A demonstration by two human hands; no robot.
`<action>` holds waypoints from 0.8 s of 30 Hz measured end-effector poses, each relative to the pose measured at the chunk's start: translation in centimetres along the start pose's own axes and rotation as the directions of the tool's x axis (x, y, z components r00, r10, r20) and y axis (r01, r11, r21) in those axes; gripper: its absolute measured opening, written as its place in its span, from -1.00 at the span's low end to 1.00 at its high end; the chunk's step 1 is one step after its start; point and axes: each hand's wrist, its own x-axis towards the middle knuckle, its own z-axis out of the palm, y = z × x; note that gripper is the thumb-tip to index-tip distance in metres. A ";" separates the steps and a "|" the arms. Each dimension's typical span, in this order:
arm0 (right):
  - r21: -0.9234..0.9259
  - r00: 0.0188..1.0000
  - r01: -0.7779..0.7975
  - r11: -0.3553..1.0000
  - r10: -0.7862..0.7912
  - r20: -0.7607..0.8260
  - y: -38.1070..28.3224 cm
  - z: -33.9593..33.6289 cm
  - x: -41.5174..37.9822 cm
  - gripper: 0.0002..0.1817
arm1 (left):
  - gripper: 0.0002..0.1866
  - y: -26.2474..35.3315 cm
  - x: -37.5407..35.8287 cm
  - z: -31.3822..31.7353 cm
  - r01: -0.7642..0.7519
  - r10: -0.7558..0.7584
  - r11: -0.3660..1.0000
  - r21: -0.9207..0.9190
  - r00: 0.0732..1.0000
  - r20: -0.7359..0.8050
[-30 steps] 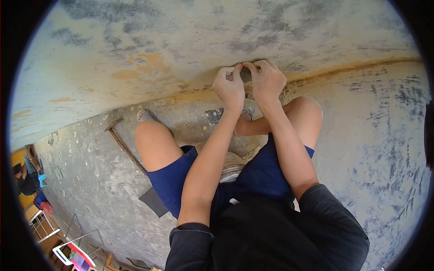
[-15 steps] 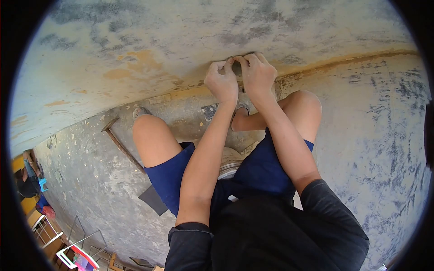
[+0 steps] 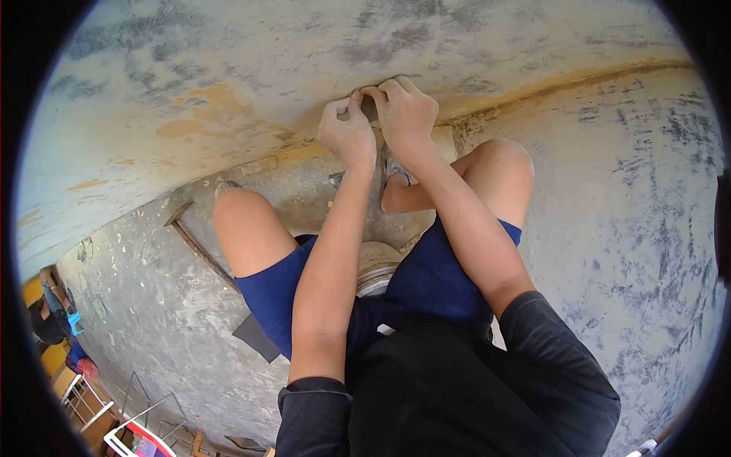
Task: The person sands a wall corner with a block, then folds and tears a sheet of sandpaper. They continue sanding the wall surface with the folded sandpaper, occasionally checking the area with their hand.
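Both my hands are close together at the foot of the plastered wall [image 3: 304, 61], above my knees. My left hand [image 3: 348, 133] is closed, thumb and fingers pinched on something thin and dark that I cannot make out. Right beside it, my right hand [image 3: 403, 114] is also closed, its thumb and fingers meeting the same small dark thing. A brown seam [image 3: 548, 91] runs along the wall's base to the right of my hands.
A hammer [image 3: 202, 247] with a wooden handle lies on the grey floor [image 3: 152, 305] by my left knee. Near it is a dark grey sheet [image 3: 257, 337]. A round container [image 3: 377, 266] stands between my legs. At the far left are a person [image 3: 52, 320] and white-framed chairs [image 3: 87, 400].
Both hands have shifted left and slightly up in view, along with the wall and my knees. They stay pinched close together.
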 end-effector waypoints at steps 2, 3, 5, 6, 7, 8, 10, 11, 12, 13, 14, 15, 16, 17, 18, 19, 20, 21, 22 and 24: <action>0.052 0.997 0.028 0.998 -0.024 -0.067 0.7 -0.8 0.1 -0.90 | -0.73 0.5 -0.1 0.3 -0.011 0.011 1.000 0.023 1.000 0.021; 0.108 0.990 0.057 0.992 -0.042 -0.131 1.0 -1.2 0.1 -0.86 | -0.73 0.9 -0.2 0.5 -0.012 0.011 1.000 0.019 1.000 0.025; 0.078 0.994 0.025 0.997 -0.016 -0.113 1.6 -0.9 0.2 -0.86 | -0.73 1.3 -0.6 0.7 -0.052 0.045 0.996 0.071 0.994 0.098; 0.053 0.996 -0.007 0.999 0.012 -0.094 1.7 -0.7 0.1 -0.86 | -0.73 1.0 -0.5 0.6 -0.048 0.041 0.996 0.075 0.994 0.098; 0.057 0.996 -0.008 0.998 0.013 -0.087 1.5 -0.3 -0.2 -0.86 | -0.73 0.8 -0.3 0.3 -0.061 0.053 0.994 0.092 0.995 0.086; 0.041 0.998 -0.012 0.999 0.015 -0.056 0.9 0.0 -0.1 -0.90 | -0.73 0.4 0.1 0.1 -0.076 0.069 0.991 0.107 0.995 0.071; 0.023 0.999 -0.020 1.000 0.020 -0.024 0.2 0.1 -0.2 -0.92 | -0.72 -0.4 0.5 -0.2 -0.037 0.033 0.996 0.081 0.999 0.042; 0.036 1.000 -0.010 0.999 0.011 -0.019 0.2 0.1 -0.1 -0.91 | -0.72 -0.3 0.5 -0.2 0.001 -0.001 0.999 0.046 1.000 0.016; 0.047 1.000 -0.002 0.999 0.002 -0.011 0.3 0.0 -0.1 -0.91 | -0.72 -0.2 0.2 0.0 0.002 -0.003 0.999 0.044 1.000 0.020; 0.041 1.000 -0.002 0.999 0.003 -0.012 0.7 -0.4 -0.1 -0.91 | -0.72 -0.1 0.1 0.2 -0.018 0.016 0.999 0.038 0.999 0.041; 0.064 0.997 0.034 0.997 -0.029 -0.069 1.1 -1.0 0.0 -0.89 | -0.73 0.4 0.0 0.3 -0.040 0.037 0.999 0.033 0.997 0.061; 0.086 0.990 0.070 0.994 -0.059 -0.125 1.4 -1.3 0.0 -0.84 | -0.73 0.9 -0.1 0.5 -0.039 0.037 0.999 0.032 0.997 0.064; 0.083 0.991 0.069 0.994 -0.059 -0.123 1.6 -1.2 0.1 -0.84 | -0.73 1.3 -0.3 0.7 -0.076 0.069 0.994 0.077 0.994 0.090; 0.074 0.994 0.020 0.997 -0.011 -0.112 1.9 -1.0 0.2 -0.85 | -0.73 1.4 -0.5 0.8 -0.112 0.098 0.986 0.122 0.988 0.117; 0.067 0.994 -0.031 0.997 0.038 -0.099 2.0 -0.9 0.1 -0.86 | -0.73 1.1 -0.7 0.6 -0.106 0.091 0.986 0.128 0.989 0.117; 0.072 0.995 -0.030 0.997 0.037 -0.097 1.8 -0.5 0.0 -0.86 | -0.73 1.0 -0.4 0.4 -0.081 0.073 0.994 0.079 0.993 0.096; 0.088 0.996 0.013 0.996 -0.005 -0.089 1.2 -0.2 0.1 -0.87 | -0.73 0.6 -0.1 0.3 -0.058 0.055 0.998 0.030 0.996 0.076; 0.102 0.996 0.052 0.993 -0.044 -0.081 0.7 0.0 0.0 -0.87 | -0.73 0.0 0.1 0.2 -0.060 0.057 0.998 0.035 0.995 0.076; 0.104 0.996 0.049 0.993 -0.040 -0.082 0.3 0.3 0.0 -0.87 | -0.73 -0.5 0.3 0.0 -0.009 0.009 1.000 0.000 0.999 0.039; 0.080 0.999 0.018 0.997 -0.014 -0.042 0.2 0.7 -0.1 -0.88 | -0.72 -0.6 0.2 0.0 0.040 -0.040 0.998 -0.039 0.999 0.005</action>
